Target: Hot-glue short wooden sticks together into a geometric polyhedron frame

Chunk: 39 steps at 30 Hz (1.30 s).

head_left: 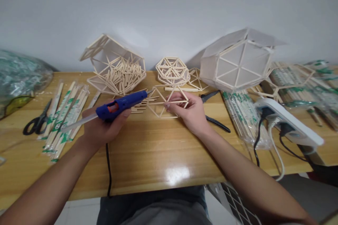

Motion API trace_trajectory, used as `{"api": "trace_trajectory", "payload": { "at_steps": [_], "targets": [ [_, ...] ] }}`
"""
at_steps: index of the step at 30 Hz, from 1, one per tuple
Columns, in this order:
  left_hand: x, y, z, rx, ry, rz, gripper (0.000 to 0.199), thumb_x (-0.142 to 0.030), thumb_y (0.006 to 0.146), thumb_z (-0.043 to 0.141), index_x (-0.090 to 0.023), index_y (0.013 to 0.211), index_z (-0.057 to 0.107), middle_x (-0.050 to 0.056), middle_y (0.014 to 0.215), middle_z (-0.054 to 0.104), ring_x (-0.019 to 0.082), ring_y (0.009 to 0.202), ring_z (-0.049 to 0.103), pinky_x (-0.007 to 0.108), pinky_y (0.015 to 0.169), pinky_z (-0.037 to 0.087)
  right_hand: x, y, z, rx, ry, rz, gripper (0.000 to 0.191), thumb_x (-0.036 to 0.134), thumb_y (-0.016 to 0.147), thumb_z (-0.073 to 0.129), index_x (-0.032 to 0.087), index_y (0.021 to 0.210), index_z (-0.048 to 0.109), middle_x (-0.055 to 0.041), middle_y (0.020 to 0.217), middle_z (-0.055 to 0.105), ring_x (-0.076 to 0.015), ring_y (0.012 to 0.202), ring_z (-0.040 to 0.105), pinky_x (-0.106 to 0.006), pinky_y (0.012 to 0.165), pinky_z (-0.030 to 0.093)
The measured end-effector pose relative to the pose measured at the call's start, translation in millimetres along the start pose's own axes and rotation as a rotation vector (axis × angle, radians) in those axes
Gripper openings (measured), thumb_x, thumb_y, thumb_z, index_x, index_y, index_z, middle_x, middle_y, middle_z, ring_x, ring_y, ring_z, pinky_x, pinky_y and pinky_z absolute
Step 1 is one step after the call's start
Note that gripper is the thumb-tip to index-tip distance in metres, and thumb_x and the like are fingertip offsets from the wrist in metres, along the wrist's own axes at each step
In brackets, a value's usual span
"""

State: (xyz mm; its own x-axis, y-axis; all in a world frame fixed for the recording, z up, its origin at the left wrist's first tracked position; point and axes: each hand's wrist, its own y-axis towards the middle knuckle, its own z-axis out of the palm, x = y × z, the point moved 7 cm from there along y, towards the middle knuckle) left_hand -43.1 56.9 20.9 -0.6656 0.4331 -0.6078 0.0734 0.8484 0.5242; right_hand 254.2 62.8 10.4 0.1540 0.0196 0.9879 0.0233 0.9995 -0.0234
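My left hand is wrapped round a blue hot glue gun, with a glue stick sticking out of its back end. The gun's nozzle points right, at the left edge of a wooden stick frame; whether the tip touches it I cannot tell. That frame is a flat polygon with spokes meeting near its middle. My right hand pinches it by its right side, above the table. Several short cut sticks lie behind the gun.
Behind stand an open stick box full of cut pieces, stacked stick frames and a paper-covered stick lantern shape. Black-handled pliers, wrapped chopsticks and a power strip lie right; scissors and more wrapped chopsticks left.
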Motion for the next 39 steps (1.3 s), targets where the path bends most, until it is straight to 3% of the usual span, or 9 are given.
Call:
{"api": "trace_trajectory", "payload": {
  "at_steps": [12, 21, 32, 39],
  "targets": [
    [-17.2, 0.5, -2.4, -0.021, 0.091, 0.062, 0.041, -0.058, 0.098, 0.076, -0.021, 0.081, 0.075, 0.001, 0.071, 0.069, 0.018, 0.065, 0.065, 0.031, 0.067, 0.052, 0.8, -2.3, 5.6, 0.031, 0.015, -0.004, 0.030, 0.035, 0.068, 0.107, 0.025, 0.083, 0.083, 0.0029, 0.076, 0.080, -0.0141, 0.067, 0.072, -0.029, 0.068, 0.065],
    [-15.3, 7.3, -1.7, -0.011, 0.110, 0.117, 0.047, -0.064, 0.097, 0.073, -0.021, 0.076, 0.071, -0.001, 0.064, 0.062, 0.016, 0.058, 0.057, 0.030, 0.061, 0.043, 0.7, -3.2, 5.3, 0.035, 0.003, -0.006, 0.031, 0.037, 0.068, 0.108, 0.025, 0.084, 0.084, 0.0023, 0.077, 0.081, -0.0148, 0.067, 0.074, -0.029, 0.068, 0.066],
    [-30.0, 9.0, -3.3, -0.033, 0.125, 0.154, 0.042, -0.059, 0.100, 0.072, -0.022, 0.081, 0.073, -0.001, 0.069, 0.069, 0.017, 0.062, 0.065, 0.029, 0.063, 0.047, 0.0, -4.3, 6.2, 0.037, -0.005, 0.001, 0.032, 0.037, 0.067, 0.108, 0.024, 0.083, 0.083, 0.0022, 0.077, 0.081, -0.0149, 0.066, 0.073, -0.030, 0.069, 0.067],
    [-19.2, 5.1, -2.7, -0.024, 0.121, 0.095, 0.039, -0.060, 0.097, 0.072, -0.024, 0.084, 0.076, 0.001, 0.070, 0.069, 0.019, 0.062, 0.066, 0.033, 0.065, 0.053, 0.3, -5.2, 6.2, 0.031, -0.012, -0.001, 0.031, 0.039, 0.069, 0.107, 0.025, 0.084, 0.083, 0.0016, 0.080, 0.082, -0.0158, 0.067, 0.074, -0.032, 0.070, 0.068]
  ]
}}
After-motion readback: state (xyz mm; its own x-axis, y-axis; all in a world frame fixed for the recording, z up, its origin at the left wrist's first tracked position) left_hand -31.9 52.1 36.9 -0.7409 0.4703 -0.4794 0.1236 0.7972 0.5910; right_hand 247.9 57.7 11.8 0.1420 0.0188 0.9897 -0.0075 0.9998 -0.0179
